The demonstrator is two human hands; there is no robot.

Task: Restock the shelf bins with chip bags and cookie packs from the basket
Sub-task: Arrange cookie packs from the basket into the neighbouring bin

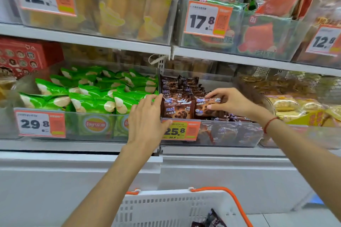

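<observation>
In clear bin, glossy cookie pack pinched

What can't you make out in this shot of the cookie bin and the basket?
- White plastic basket, head view: contents cut off by the bottom edge; only one dark wrapper shows.
- Clear plastic cookie bin: lower packs blurred behind its front.
- Yellow price label: partly covered by the left hand.

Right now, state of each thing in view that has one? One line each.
Left hand: open, fingers against a front cookie pack.
Right hand: pinching a cookie pack over the bin.
Cookie bin: partly filled, packs standing in rows.
Chip bin: full of green bags.
Basket: a few dark packs left.
</observation>
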